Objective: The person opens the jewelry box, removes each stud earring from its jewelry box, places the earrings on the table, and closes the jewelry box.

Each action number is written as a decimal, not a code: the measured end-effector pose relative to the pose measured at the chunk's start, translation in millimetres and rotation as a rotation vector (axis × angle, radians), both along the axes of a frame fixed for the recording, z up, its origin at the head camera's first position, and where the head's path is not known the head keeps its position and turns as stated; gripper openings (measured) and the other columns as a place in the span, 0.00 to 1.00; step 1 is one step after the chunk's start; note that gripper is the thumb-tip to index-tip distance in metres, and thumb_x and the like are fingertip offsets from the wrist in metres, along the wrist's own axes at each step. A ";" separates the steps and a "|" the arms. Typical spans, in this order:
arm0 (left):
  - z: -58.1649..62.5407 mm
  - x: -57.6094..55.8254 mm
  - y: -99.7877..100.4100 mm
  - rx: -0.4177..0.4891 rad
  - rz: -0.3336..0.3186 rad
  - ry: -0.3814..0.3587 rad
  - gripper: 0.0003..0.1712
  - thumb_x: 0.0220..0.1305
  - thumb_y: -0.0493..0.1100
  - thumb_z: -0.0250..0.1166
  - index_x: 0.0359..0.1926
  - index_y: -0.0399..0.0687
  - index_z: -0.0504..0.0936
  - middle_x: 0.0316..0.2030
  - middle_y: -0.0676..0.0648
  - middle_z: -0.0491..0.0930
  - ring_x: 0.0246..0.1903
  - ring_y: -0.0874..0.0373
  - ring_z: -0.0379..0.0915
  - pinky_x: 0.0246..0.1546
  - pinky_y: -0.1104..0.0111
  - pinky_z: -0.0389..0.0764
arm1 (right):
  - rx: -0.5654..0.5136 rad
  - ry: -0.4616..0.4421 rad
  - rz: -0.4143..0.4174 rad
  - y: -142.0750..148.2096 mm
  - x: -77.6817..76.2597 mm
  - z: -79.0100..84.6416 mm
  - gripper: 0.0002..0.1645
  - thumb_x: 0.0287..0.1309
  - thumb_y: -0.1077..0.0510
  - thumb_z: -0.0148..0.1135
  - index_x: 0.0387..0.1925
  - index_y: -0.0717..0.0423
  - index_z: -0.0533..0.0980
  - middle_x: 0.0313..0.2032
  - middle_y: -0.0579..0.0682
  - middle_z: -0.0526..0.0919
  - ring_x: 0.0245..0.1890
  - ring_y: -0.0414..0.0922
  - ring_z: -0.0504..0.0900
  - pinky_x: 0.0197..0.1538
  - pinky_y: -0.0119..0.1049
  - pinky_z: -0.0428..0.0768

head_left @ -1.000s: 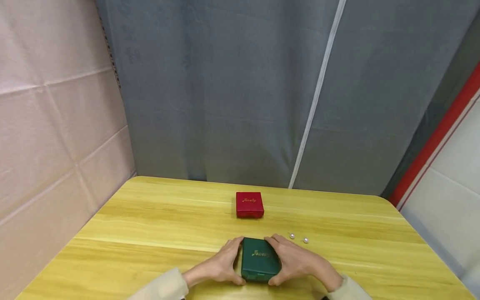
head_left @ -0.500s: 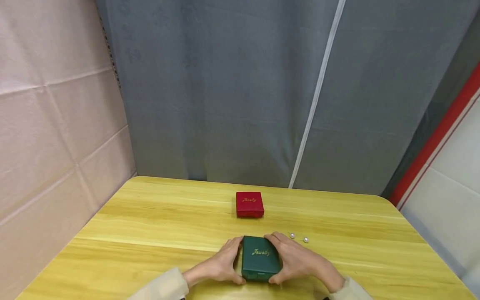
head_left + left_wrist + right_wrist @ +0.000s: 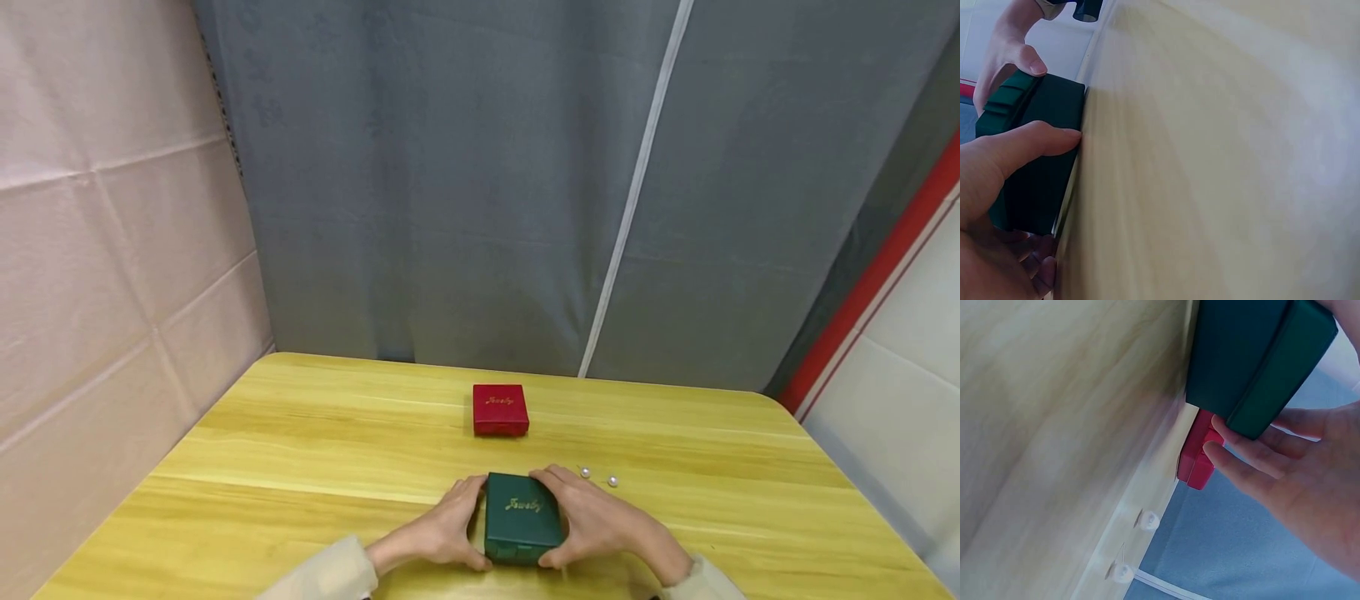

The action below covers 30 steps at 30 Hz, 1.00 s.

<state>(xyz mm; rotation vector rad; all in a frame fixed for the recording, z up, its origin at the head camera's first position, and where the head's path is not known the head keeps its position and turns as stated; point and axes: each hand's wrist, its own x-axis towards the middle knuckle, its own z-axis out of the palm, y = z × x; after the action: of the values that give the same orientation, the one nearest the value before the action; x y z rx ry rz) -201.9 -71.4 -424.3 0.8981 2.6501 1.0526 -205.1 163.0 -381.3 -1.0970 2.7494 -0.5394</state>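
Observation:
A closed green jewelry box with gold lettering sits on the table near its front edge in the head view. My left hand grips its left side, thumb toward the front corner and fingers toward the back. From the right, my right hand holds the opposite side in the same manner. The left wrist view shows the left thumb lying across the box's front face. Right fingertips show beside the box's far corner in the right wrist view. The palms hide parts of its sides.
Behind the green box stands a smaller red jewelry box, closed. Two pearl earrings lie on the wooden table, just beyond my right hand. A grey curtain hangs past the table's far edge.

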 end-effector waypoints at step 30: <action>1.4 -0.1 -2.9 0.004 -0.024 -0.017 0.56 0.33 0.45 0.74 0.63 0.39 0.54 0.59 0.43 0.60 0.59 0.50 0.54 0.59 0.57 0.59 | 0.005 0.008 -0.024 8.0 0.0 -0.6 0.58 0.32 0.30 0.65 0.59 0.62 0.60 0.51 0.49 0.67 0.47 0.43 0.68 0.49 0.42 0.73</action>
<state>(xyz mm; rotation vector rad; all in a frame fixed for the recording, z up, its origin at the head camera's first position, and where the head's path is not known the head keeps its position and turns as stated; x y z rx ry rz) -202.0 -74.2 -422.9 0.9147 2.6175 1.0558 -205.1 171.1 -381.9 -1.0698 2.7727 -0.5324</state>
